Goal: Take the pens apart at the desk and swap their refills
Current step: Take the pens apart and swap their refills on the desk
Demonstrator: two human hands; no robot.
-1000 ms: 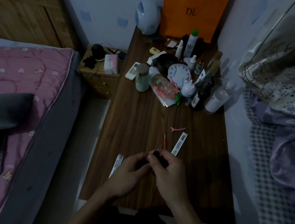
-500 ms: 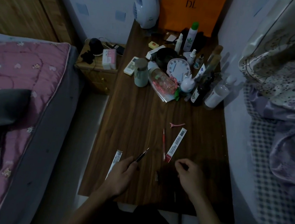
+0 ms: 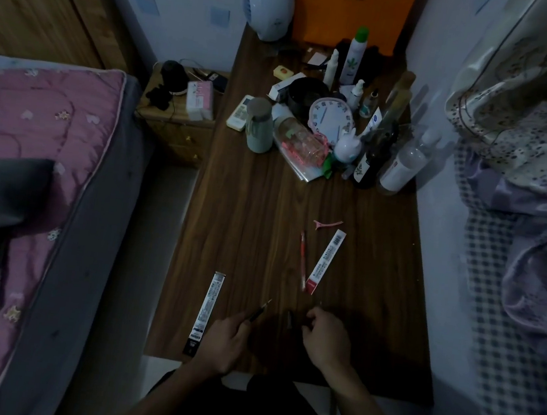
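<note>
My left hand (image 3: 225,339) grips a thin dark refill (image 3: 258,313) whose metal tip points up and to the right. My right hand (image 3: 326,338) rests on the desk (image 3: 261,240) with its fingers curled. The light is too dim to see anything in them. A short dark pen piece (image 3: 290,319) lies between the two hands. Farther up the desk lies a red pen part (image 3: 302,259). Right beside it is a white refill wrapper with a red end (image 3: 325,262). A second wrapper, white with a black end (image 3: 205,313), lies left of my left hand.
A pink hair clip (image 3: 327,223) lies beyond the red part. Bottles, a round clock (image 3: 331,119), a cup (image 3: 259,126) and an orange bag (image 3: 351,10) crowd the far end of the desk. A bed (image 3: 27,177) is on the left, bedding (image 3: 524,203) on the right.
One second ago both hands held a dark pen together at the middle. They have pulled apart: the left hand came away with the refill, and the right hand moved right.
</note>
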